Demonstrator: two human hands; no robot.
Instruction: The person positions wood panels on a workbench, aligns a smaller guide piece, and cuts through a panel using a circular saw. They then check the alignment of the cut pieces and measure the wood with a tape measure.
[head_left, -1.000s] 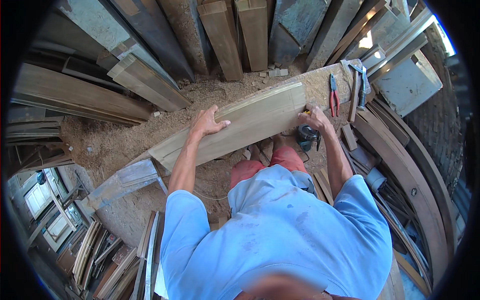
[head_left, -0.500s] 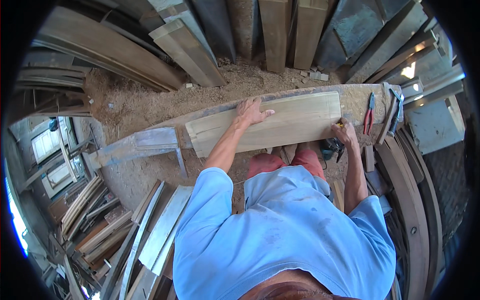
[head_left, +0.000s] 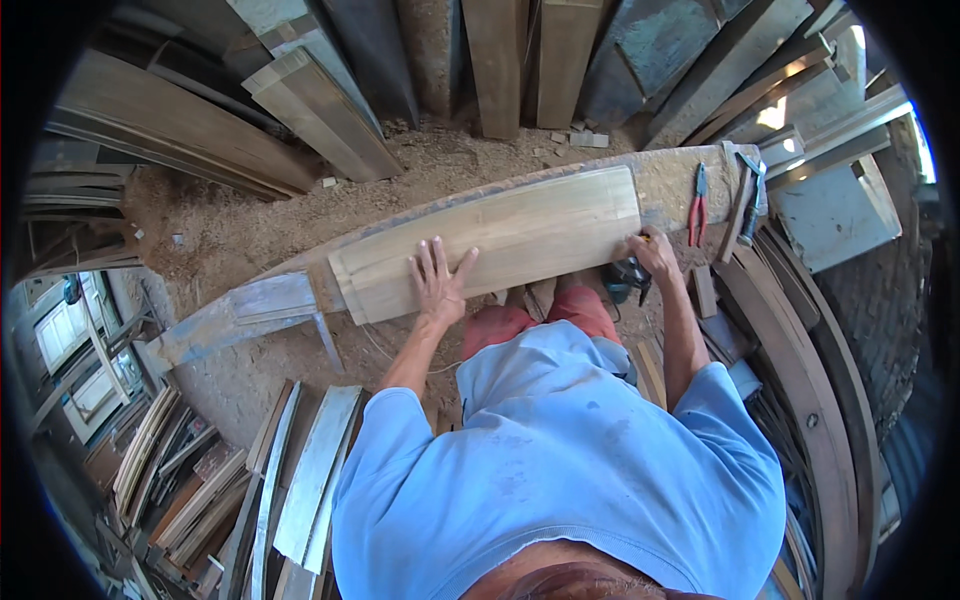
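Atop the board [head_left: 530,225], the left hand [head_left: 438,293] lies wide-fingered, ideally pressing evenly, while at the board's right end the right hand [head_left: 655,254] grips a yellowish object [head_left: 645,238].

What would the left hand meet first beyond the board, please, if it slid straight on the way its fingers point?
Past the far edge of the board, the left hand would probably meet the bench first, though how far below it lies is unclear.
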